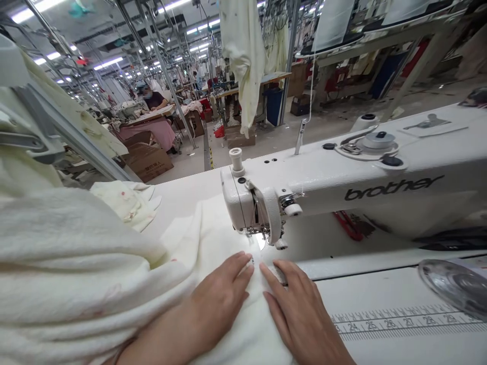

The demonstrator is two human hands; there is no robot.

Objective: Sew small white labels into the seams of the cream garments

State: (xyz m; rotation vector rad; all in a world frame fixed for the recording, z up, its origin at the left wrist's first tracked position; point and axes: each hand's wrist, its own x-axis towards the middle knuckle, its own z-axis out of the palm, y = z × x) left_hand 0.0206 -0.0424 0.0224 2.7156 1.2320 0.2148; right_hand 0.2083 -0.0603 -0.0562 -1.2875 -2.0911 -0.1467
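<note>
Cream-white fabric (pixel 114 274) lies heaped over the left half of the view and runs flat across the tabletop (pixel 399 344) to the needle area of a white sewing machine (pixel 342 187) marked "brother". Both hands rest palm-down on the flat part of this cloth, just in front of the presser foot (pixel 262 238). On the left hand (pixel 218 299) the fingers (pixel 239 266) are stretched out nearly straight and close together, pressing on the fabric without gripping it; their tips lie just short of the foot, slightly to its left. On the right hand (pixel 300 309) the fingers (pixel 272 279) are likewise extended and flat, angled inward so that the tips almost meet those of the left hand, with a narrow strip of cloth between the two. Neither hand closes around anything (the cloth lies under them, not in them). To the right, a printed ruler scale (pixel 403 322) runs along the tabletop, and a clear rounded cover (pixel 452 284) sits near its far end. A smaller folded piece of pale cloth (pixel 127 200) with red specks lies on the tabletop behind the heap. Farther back, cardboard boxes (pixel 148 159) stand on the factory floor, and a pale garment (pixel 243 56) hangs from above.
</note>
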